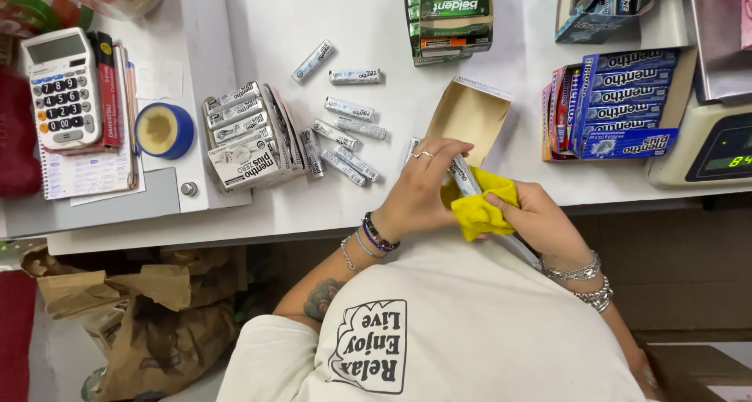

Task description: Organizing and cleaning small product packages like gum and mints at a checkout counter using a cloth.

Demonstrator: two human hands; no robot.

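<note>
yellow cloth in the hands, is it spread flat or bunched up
Bunched up. The yellow cloth is crumpled into folds in the right hand and wrapped against a silver candy roll held by the left hand.

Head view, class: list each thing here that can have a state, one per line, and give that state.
Left hand: closed around a silver candy roll.
Right hand: gripping a yellow cloth, pressed to the roll.
Loose rolls: lying scattered on the counter.
Grey carton: open, rolls inside.
Blue carton: open, full.
Tan envelope: flap open.
Scale: display lit.
Calculator: display blank.
</note>
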